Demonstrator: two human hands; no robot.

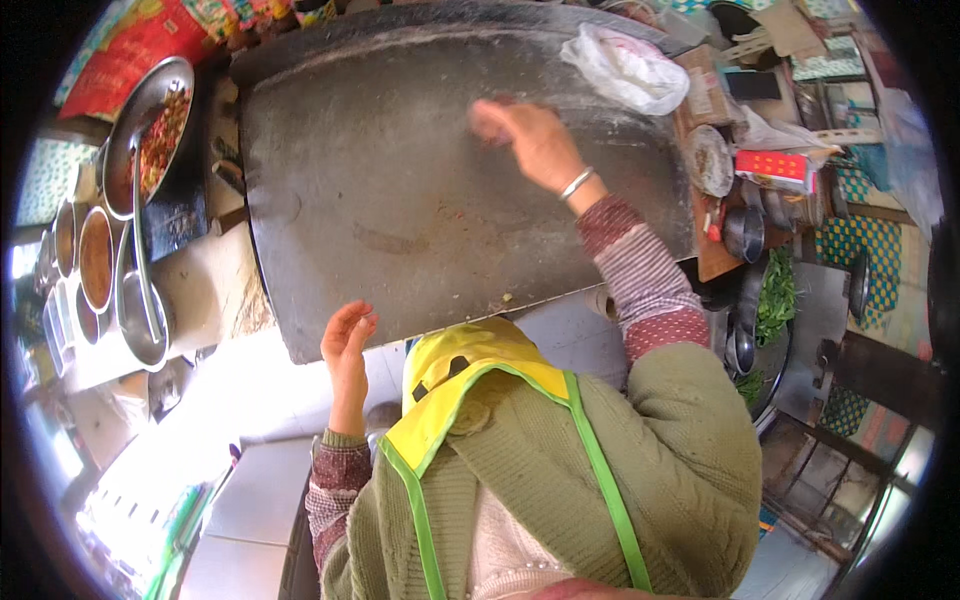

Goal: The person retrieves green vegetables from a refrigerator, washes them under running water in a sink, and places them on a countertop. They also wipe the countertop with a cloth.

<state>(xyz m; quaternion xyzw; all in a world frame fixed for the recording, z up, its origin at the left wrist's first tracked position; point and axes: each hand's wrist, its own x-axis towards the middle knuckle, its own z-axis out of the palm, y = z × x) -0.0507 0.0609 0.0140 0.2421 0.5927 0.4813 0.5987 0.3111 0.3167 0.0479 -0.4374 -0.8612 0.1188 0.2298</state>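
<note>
Over the far middle of a dark, worn work board [340, 150], my right hand [535, 140] is raised with its fingers pointing left. Motion smears those fingertips, so whether they hold anything does not show. A silver bangle [577, 182] circles that wrist. By the near left edge of the board, my left hand [347, 350] hovers with loosely bent fingers, thumb apart, and nothing in it. Small crumbs and pale, powdery smudges mark the board's surface.
At the left stands a large metal bowl [122, 165] of chopped red and green food with a ladle [141, 250]. Several smaller bowls sit nearer. A white plastic bag [628, 72] lies at the far right corner; leafy greens [775, 297] fill a pan at the right.
</note>
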